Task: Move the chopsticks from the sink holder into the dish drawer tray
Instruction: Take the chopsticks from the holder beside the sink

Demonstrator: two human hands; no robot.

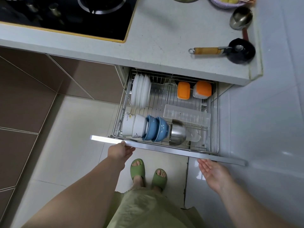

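The wire dish drawer (215, 116) under the counter stands pulled out. Its metal front rail (164, 149) runs across the near edge. My left hand (119, 151) holds the rail at its left part, fingers curled under the edge. Just below the rail's right part, my right hand (212, 171) is open, palm up, holding nothing. Inside the drawer at the right lies a clear plastic tray (187, 115), long and ribbed. No chopsticks and no sink holder are in view.
White plates (141, 92), white and blue bowls (154, 129), a steel bowl (177, 134) and two orange-lidded boxes (194, 90) fill the drawer. A black ladle (236, 51) and steel ladle (241, 18) lie on the counter (164, 38). My sandalled feet (148, 173) stand below.
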